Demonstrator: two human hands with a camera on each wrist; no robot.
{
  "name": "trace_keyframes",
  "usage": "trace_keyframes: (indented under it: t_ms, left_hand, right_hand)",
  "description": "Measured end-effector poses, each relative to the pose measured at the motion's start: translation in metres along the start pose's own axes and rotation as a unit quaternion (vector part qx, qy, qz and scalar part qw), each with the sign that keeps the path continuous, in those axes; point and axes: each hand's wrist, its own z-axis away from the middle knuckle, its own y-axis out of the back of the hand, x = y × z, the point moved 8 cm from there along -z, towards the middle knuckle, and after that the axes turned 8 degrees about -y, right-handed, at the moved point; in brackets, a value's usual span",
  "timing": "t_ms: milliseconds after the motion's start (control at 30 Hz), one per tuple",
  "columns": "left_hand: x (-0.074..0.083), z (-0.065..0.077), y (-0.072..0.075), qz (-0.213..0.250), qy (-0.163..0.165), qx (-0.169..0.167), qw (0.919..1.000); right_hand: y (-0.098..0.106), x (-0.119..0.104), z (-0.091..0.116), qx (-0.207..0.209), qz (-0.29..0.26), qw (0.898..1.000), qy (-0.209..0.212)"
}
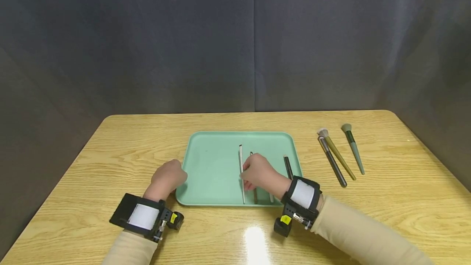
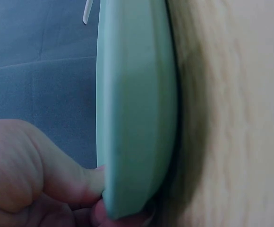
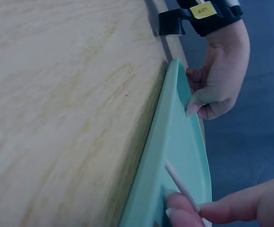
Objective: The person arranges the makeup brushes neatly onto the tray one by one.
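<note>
A mint-green tray (image 1: pixel 211 167) lies on the wooden table. My left hand (image 1: pixel 170 176) grips its left rim, thumb over the edge and fingers underneath, as the left wrist view shows. Over the tray, my right hand (image 1: pixel 260 171) pinches a thin white makeup brush (image 1: pixel 241 156) between thumb and fingers; its pale handle (image 3: pixel 177 178) shows in the right wrist view. Partly hidden under the right hand are a brown-handled brush (image 1: pixel 255 196) and another light handle (image 1: pixel 271 198). Near the tray's right side is a dark brush (image 1: pixel 288 167), its lower end behind my wrist.
Right of the tray, three larger makeup brushes lie on the table (image 1: pixel 132 150): a gold-handled one (image 1: pixel 341 159), a dark one (image 1: pixel 334 166) close beside it, and a green one (image 1: pixel 355 150). A dark grey curtain (image 1: pixel 184 52) hangs behind the table.
</note>
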Motion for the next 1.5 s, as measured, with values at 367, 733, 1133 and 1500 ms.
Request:
trace_keyframes:
  t_ms: [367, 733, 1133, 1500]
  left_hand:
    - [-0.002, 0.000, 0.000, -0.001, 0.000, 0.000, 1.0000]
    - [-0.002, -0.001, 0.000, 0.002, -0.005, 0.002, 1.0000]
    - [-0.002, -0.001, 0.000, 0.002, -0.002, 0.000, 1.0000]
    - [-0.002, -0.002, -0.001, 0.001, -0.003, 0.001, 1.0000]
  right_hand:
    - [-0.008, -0.018, 0.000, 0.015, 0.144, 0.988, 0.049]
    - [-0.014, -0.024, 0.002, 0.020, 0.187, 0.981, 0.050]
    - [-0.013, -0.023, 0.006, 0.015, 0.173, 0.983, 0.054]
    - [0.015, -0.011, 0.019, 0.009, 0.070, 0.997, 0.042]
